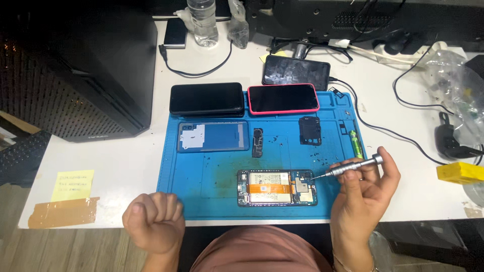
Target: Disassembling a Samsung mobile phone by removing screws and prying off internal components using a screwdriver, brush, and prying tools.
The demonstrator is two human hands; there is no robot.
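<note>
Head view shows a blue work mat (217, 171) lying on the white table (126, 166); all places below are given from this mat. An opened phone (277, 188) (its back cover is off, battery and orange flex cable visible) lies on the mat near its front edge. The right hand (364, 194) is at the mat's front right corner, its grip pinching a silver screwdriver (348, 168), whose tip touches the phone's right end. The left hand (154, 221) hovers just before the mat's front left corner, its grip pressed together into a fist, holding nothing visible.
</note>
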